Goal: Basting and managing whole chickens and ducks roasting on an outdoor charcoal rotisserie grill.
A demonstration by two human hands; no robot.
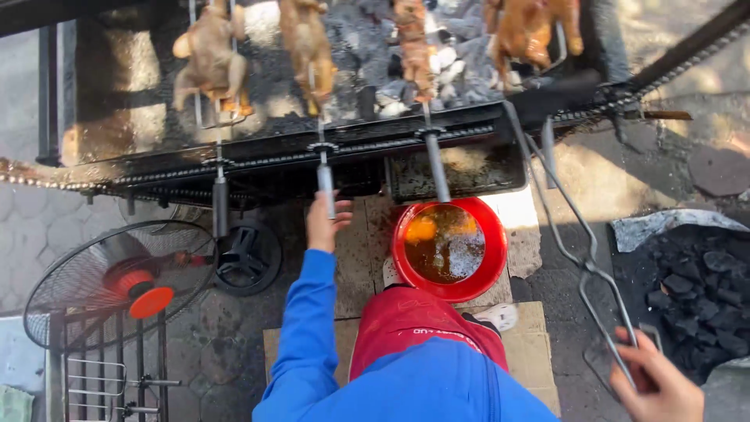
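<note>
Head view over a charcoal rotisserie [273, 160] with four browned chickens [211, 59] on spits, where the left hand [324, 227] grips a spit handle [326, 184] and the right hand [660, 383] holds long tongs [574, 227], red basting bowl [449, 246] below.

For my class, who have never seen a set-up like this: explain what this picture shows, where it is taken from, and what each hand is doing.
The picture comes from a camera worn on a person's head, looking down at their own two hands. In front is a charcoal grill with whole chickens turning on metal spits. The left hand, in a blue sleeve, grips the handle of one spit. The right hand holds long metal tongs that reach up to the grill. Below stands a red bowl of orange-brown liquid on cardboard. A fan stands at the left, a heap of charcoal at the right.
</note>
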